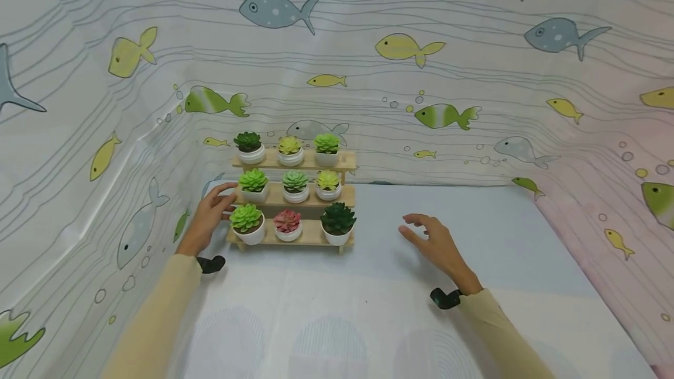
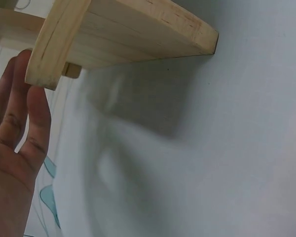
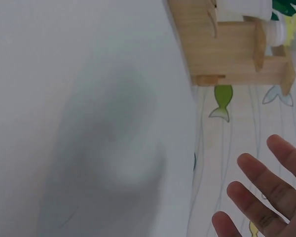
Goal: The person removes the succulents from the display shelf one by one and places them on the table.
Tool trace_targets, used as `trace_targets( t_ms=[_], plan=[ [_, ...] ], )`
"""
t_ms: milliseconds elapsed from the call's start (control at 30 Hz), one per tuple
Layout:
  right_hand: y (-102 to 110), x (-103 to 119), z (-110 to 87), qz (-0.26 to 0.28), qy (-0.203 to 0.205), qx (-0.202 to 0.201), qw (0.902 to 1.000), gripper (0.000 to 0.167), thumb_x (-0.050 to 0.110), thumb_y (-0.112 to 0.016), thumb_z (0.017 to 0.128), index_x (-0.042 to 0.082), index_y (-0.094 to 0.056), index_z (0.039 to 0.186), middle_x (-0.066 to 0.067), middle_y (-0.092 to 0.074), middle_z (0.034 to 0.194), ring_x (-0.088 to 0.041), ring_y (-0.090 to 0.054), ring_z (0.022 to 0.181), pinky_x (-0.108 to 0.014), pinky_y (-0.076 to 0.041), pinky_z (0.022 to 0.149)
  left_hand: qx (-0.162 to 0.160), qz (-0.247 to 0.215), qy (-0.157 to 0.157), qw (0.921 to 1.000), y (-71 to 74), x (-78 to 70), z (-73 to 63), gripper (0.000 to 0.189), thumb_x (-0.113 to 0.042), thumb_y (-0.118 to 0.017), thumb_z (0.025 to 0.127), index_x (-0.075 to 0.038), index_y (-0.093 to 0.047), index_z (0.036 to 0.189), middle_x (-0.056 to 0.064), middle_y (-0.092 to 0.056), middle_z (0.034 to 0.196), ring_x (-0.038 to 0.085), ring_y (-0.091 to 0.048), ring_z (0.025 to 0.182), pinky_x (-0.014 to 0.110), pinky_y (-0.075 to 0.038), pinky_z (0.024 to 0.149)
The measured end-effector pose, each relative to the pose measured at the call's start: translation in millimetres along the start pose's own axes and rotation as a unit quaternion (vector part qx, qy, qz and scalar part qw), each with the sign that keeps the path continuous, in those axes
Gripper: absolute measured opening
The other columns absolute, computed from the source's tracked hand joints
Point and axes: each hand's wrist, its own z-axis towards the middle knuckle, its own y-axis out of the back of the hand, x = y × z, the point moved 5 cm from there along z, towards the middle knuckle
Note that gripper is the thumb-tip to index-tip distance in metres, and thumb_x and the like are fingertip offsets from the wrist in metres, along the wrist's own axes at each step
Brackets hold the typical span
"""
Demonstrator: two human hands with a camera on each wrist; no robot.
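A three-tier wooden stand [image 1: 295,193] holds small potted succulents, three on each tier. On the bottom tier sit a bright green succulent [image 1: 246,219], a pink one [image 1: 287,221] and a dark green one [image 1: 338,219], all in white pots. My left hand [image 1: 209,213] is at the stand's left end. In the left wrist view its fingers [image 2: 39,113] reach up to the end of a wooden side piece [image 2: 54,49], fairly straight. Away to the right of the stand, my right hand [image 1: 432,243] hovers over the table with fingers apart, holding nothing.
A pale blue and white cloth [image 1: 368,303] covers the table. Behind and on both sides hang white curtains [image 1: 342,22] printed with fish; the left one [image 1: 152,197] runs close beside my left arm. A black strap device [image 1: 445,298] sits on my right wrist.
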Motion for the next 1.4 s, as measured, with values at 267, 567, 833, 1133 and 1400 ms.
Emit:
trace_targets(
  t_ms=[267,567,833,1133,1400],
  plan=[
    [-18.2,15.6,11.0,0.021,0.018,0.014,0.9995,0.059,0.055,-0.066,0.098,0.011,-0.064,0.137,-0.003,-0.066,0.133,-0.025,-0.055,0.123,-0.051,-0.047,0.099,0.014,-0.019,0.008,0.9997,6.4,6.1,-0.6,0.052,-0.051,-0.056,0.105,-0.028,-0.049,0.151,-0.003,-0.061,0.118,0.013,-0.062,0.098,0.026,-0.053,0.079],
    [-41.1,38.8,19.4,0.04,0.029,0.029,0.9983,0.061,0.056,-0.069,0.095,0.015,-0.063,0.138,-0.001,-0.064,0.134,-0.023,-0.055,0.122,-0.05,-0.049,0.097,0.019,-0.051,0.023,0.9983,7.2,3.5,-6.7,0.05,-0.043,-0.059,0.105,-0.027,-0.049,0.152,-0.01,-0.063,0.112,0.009,-0.061,0.097,0.026,-0.053,0.079],
    [-68.8,63.0,27.5,0.091,0.043,0.056,0.9934,0.066,0.052,-0.077,0.091,0.016,-0.057,0.143,-0.007,-0.06,0.139,-0.025,-0.055,0.123,-0.054,-0.048,0.1,0.004,-0.056,0.01,0.9984,8.6,-9.2,-11.3,0.044,-0.034,-0.063,0.104,-0.023,-0.056,0.146,-0.01,-0.064,0.111,0.006,-0.065,0.094,0.023,-0.055,0.075],
    [-85.9,84.2,32.0,0.121,0.065,0.051,0.9892,0.078,0.041,-0.086,0.085,0.02,-0.05,0.15,-0.002,-0.059,0.138,-0.03,-0.057,0.122,-0.053,-0.049,0.098,-0.015,-0.069,0.013,0.9974,10.0,4.7,0.4,0.051,-0.036,-0.067,0.102,-0.02,-0.055,0.148,-0.009,-0.063,0.113,0.006,-0.066,0.095,0.021,-0.055,0.076],
    [-91.5,82.2,36.3,0.115,0.048,0.058,0.9905,0.089,0.046,-0.089,0.08,0.016,-0.047,0.152,0.002,-0.06,0.136,-0.016,-0.057,0.12,-0.047,-0.049,0.099,-0.021,-0.062,0.004,0.9979,-1.7,16.8,12.6,0.054,-0.044,-0.068,0.099,-0.025,-0.056,0.148,-0.008,-0.064,0.116,0.008,-0.066,0.098,0.021,-0.054,0.077]
  ],
)
